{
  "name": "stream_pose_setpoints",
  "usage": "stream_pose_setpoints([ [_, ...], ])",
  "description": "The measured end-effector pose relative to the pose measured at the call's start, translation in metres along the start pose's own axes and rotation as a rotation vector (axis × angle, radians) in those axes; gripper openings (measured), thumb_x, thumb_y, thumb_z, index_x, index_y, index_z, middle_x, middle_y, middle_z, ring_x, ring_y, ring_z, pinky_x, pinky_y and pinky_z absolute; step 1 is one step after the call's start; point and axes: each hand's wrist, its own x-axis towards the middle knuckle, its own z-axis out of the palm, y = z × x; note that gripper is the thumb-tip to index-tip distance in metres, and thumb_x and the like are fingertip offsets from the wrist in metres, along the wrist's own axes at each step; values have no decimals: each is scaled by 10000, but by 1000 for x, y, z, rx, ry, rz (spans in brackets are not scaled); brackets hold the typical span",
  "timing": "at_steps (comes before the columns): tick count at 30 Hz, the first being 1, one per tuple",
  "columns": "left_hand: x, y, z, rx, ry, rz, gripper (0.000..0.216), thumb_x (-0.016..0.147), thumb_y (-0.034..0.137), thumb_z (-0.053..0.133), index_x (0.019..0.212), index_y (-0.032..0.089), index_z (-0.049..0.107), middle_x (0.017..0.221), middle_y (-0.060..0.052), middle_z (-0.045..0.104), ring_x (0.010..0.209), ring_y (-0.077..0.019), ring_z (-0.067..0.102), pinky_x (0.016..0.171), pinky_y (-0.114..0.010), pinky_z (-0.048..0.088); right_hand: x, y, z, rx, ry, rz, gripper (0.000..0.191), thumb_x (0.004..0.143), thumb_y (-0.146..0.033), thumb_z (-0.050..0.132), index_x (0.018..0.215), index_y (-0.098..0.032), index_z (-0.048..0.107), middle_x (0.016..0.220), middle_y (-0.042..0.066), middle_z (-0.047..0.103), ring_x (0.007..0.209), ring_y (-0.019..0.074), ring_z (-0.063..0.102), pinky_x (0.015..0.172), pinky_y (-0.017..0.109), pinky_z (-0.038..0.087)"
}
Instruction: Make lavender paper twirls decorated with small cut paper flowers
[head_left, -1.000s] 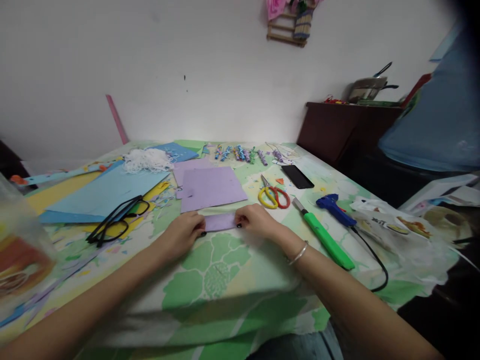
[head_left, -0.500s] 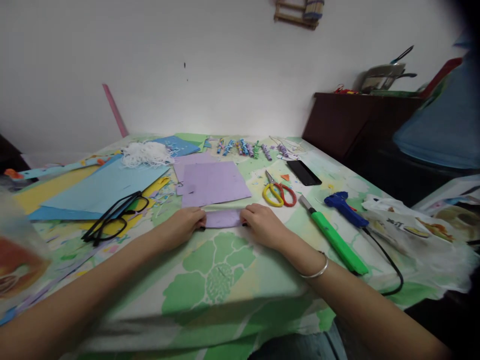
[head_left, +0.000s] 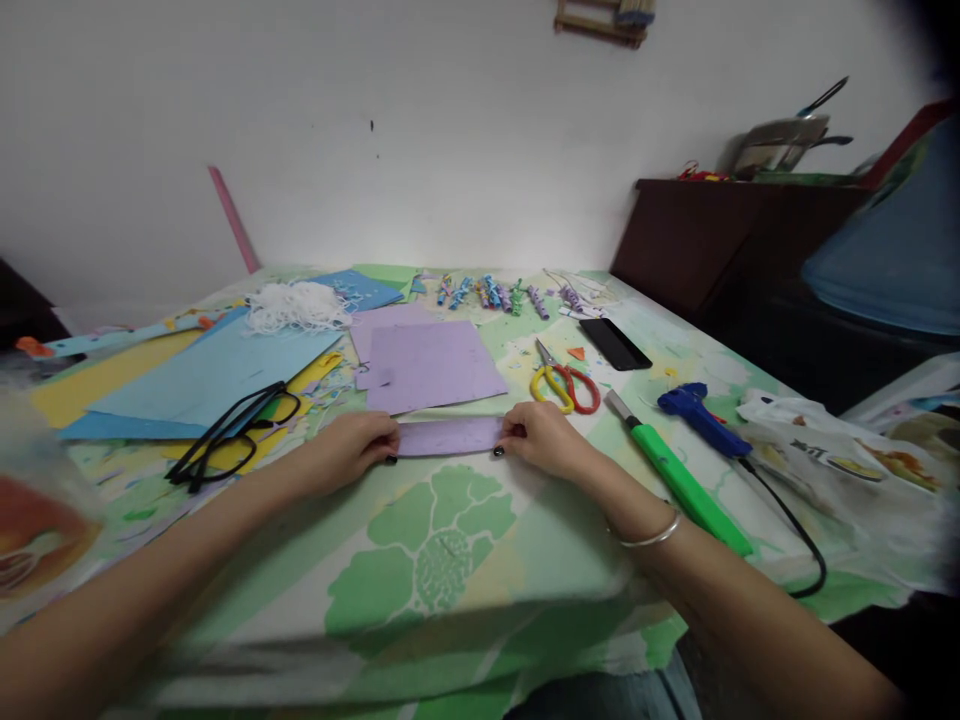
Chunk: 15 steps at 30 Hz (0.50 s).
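Note:
A narrow strip of purple paper (head_left: 450, 437) lies lengthwise across the table in front of me. Its left end is pinched by my left hand (head_left: 358, 440), and its right end by my right hand (head_left: 541, 438), which has a silver bangle on the wrist. Just beyond the strip are larger purple sheets (head_left: 435, 365), one overlapping another. Scissors (head_left: 562, 385) with one yellow and one red handle rest past my right hand. To their right is a green-handled utility knife (head_left: 679, 480).
At right are a blue glue gun (head_left: 701, 418) with its cord, a plastic bag (head_left: 832, 470) and a black phone (head_left: 615, 344). Rolled paper pieces (head_left: 495, 293) line the back. Left are blue sheets (head_left: 217, 365), black-framed glasses (head_left: 232, 430) and white string (head_left: 296, 307).
My hands have moved apart toward the ends of the purple strip, so more of it shows between them. The view has shifted slightly.

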Motion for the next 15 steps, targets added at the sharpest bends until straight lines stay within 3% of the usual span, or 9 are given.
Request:
stream_pose_setpoints([
  [3,8,7,-6,42,-60,-37,149,784,120,469,711,178,586,767,-48,647,743,-187,567,683,-258,379,5,-8,-3,-58,-54,70,106,804,-179,644,768,-118,723,767,105,713,723,183,644,591,238,375],
  [7,18,19,-15,91,-144,-116,169,733,85,474,631,177,572,653,-37,618,635,-176,538,588,-258,330,15,-21,-7,-154,-111,145,175,761,-172,655,879,-67,727,868,201,712,794,258,674,621,272,425],
  [11,23,26,-19,116,-182,-192,163,715,89,481,614,182,569,603,-32,604,583,-169,527,537,-254,303,25,-26,-15,-200,-163,151,274,730,-179,691,990,-93,707,933,188,710,830,249,682,680,267,460],
  [15,24,27,-17,139,-167,-225,154,687,74,486,635,179,586,657,-50,639,620,-180,555,538,-257,302,21,-33,-20,-216,-155,92,231,727,-168,679,944,-92,702,913,185,703,839,264,671,697,289,464],
])
